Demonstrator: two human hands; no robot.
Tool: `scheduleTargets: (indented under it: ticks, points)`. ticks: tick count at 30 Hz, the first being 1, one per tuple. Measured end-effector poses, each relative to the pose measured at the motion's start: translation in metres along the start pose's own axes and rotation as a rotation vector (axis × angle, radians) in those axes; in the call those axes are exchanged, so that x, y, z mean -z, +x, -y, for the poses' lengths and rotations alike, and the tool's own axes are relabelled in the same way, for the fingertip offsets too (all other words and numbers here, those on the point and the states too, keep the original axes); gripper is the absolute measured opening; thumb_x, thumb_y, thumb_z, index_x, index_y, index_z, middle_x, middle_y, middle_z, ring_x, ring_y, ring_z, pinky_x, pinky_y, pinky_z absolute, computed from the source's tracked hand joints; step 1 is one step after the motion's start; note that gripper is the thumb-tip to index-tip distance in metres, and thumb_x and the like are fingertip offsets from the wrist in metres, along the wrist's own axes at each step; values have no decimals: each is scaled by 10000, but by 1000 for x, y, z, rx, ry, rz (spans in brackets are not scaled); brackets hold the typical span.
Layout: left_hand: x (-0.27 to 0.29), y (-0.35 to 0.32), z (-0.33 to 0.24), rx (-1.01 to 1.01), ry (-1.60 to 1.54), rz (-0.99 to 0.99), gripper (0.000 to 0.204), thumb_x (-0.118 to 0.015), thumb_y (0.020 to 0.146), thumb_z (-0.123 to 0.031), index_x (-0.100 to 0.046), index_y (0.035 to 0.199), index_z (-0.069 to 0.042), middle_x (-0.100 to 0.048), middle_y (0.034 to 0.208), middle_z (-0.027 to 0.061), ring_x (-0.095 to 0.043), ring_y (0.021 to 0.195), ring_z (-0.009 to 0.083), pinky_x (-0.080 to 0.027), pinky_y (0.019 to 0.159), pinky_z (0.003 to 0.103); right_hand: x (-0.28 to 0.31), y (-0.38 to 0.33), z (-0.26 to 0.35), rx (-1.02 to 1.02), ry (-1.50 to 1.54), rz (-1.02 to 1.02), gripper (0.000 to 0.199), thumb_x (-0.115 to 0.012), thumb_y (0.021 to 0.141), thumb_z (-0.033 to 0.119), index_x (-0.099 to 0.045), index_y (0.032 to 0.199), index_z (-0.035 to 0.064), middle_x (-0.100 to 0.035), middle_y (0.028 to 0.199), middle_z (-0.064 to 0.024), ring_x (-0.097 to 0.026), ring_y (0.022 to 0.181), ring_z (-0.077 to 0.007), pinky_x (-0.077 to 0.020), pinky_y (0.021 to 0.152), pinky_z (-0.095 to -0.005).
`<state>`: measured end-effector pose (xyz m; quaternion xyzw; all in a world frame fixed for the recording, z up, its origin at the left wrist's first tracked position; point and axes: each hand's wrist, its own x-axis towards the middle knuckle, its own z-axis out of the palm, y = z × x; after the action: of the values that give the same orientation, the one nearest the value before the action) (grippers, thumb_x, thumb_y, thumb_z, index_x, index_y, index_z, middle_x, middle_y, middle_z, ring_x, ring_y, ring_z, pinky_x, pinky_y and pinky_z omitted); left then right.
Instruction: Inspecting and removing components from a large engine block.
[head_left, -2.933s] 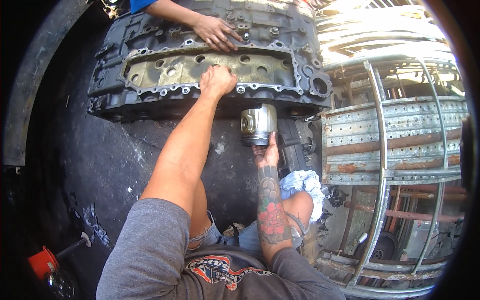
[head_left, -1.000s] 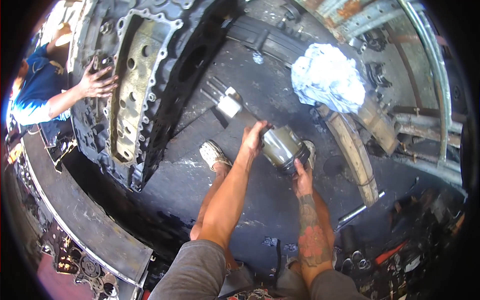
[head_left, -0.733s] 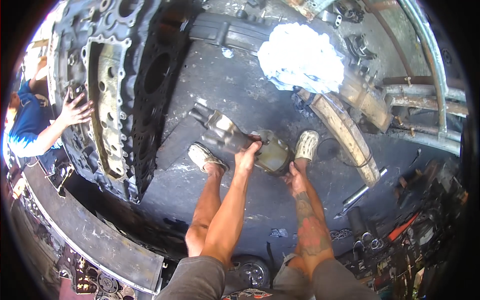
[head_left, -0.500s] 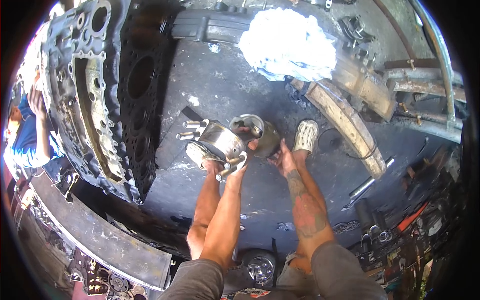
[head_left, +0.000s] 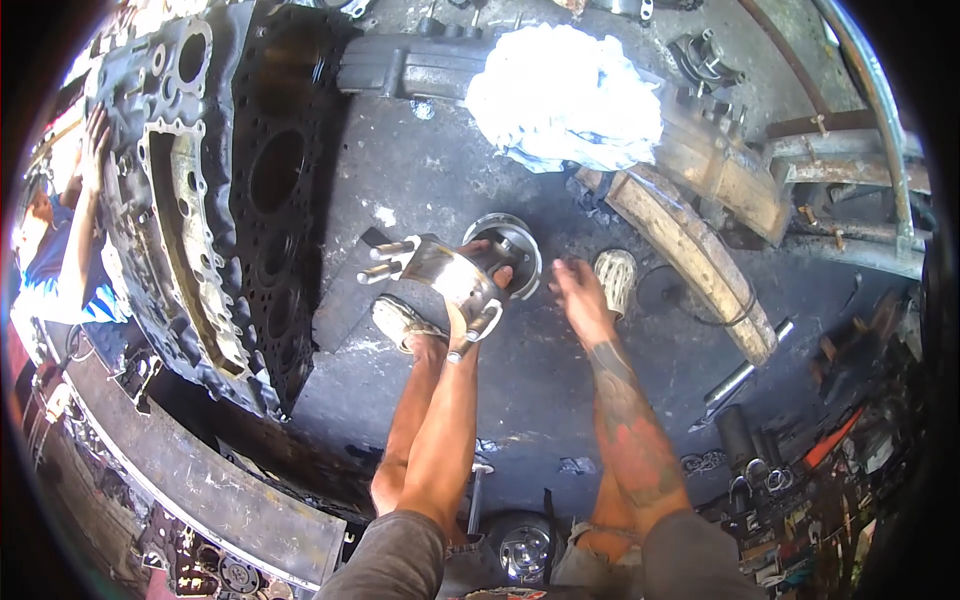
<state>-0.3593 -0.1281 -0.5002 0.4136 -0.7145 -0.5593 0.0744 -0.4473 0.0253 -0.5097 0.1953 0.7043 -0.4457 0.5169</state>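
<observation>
My left hand (head_left: 502,276) is closed around a connecting rod (head_left: 440,270), its fingers wrapped behind the big end. That end has a shiny curved bearing surface and bolts sticking out at both sides. A piston (head_left: 536,262) is joined to the rod, its hollow underside tilted toward me; both are above the dark floor. To the right of the piston, apart from it, my right hand (head_left: 580,295) is empty with its fingers spread. Part of my left palm is hidden behind the rod.
A large engine block (head_left: 215,60) stands at the left, with another person's hand (head_left: 95,140) on its side. White cloth (head_left: 565,95) lies at the far middle. A curved wooden block (head_left: 690,250) and a metal rod (head_left: 735,380) lie right. My shoes (head_left: 615,278) flank the piston.
My right hand has let go of the piston and moved right. The piston has turned to show more of its hollow underside. At the left, the other person's hand has moved up the block.
</observation>
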Motion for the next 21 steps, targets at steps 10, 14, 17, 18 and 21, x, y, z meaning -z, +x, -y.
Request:
scheduleTargets:
  ticks: [10,14,17,18,21]
  points:
    - [-13,-22,33,151,-217,172,418,-794,717,-24,-620,1097,-18,-676,1001,75,-658,874,197,-568,715,378,-2,-102,76,-360,269,295,708,-570,948,524,-362,1407,28,-558,1252,-187,-659,874,-251,-571,670,-352]
    - [8,-34,34,191,51,152,382,-761,741,-35,-617,1091,12,-680,999,103,-660,878,225,-554,742,387,-24,-114,41,-400,459,370,576,-643,926,245,-370,1378,16,-581,1129,-160,-654,854,-240,-583,607,-393]
    - [36,-48,45,239,320,192,351,-727,765,-45,-615,1086,41,-684,997,132,-662,881,252,-540,770,395,-31,-116,17,-422,541,362,441,-630,902,145,-454,1284,10,-615,991,-129,-653,774,-227,-558,576,-386]
    - [33,-53,50,253,413,223,342,-716,773,-48,-614,1084,51,-686,997,141,-662,882,261,-536,779,398,-28,-115,9,-446,581,405,386,-626,891,116,-505,1242,10,-637,896,-76,-645,741,-198,-536,591,-382]
    - [40,-72,52,255,653,326,322,-682,797,-58,-611,1079,81,-690,995,170,-664,886,288,-522,807,406,-35,-114,-16,-509,784,388,150,-614,856,71,-624,989,2,-649,829,-73,-637,686,-212,-523,603,-380]
